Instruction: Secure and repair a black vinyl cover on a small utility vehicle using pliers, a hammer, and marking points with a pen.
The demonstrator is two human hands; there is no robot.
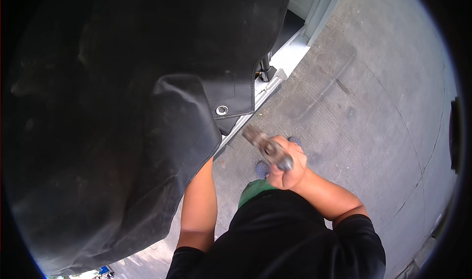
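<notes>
My right hand (289,164) is closed around a hammer (268,148), whose worn metal head shows above the fist, slightly blurred. To its left hangs a large black tarpaulin (177,120) with stitched hems. A metal grommet (221,110) sits near the corner of a black flap, a short way up and left of the hammer. My left forearm reaches up behind the tarpaulin's lower edge, and the left hand is hidden there. A white metal ledge (245,119) runs diagonally beside the flap.
A black post or fitting (264,69) stands on the white ledge, near a pale frame (324,13). Cracked concrete floor (368,113) lies to the right. Blue clogs (262,169) are below my hand. A small blue object (104,270) is at the lower left.
</notes>
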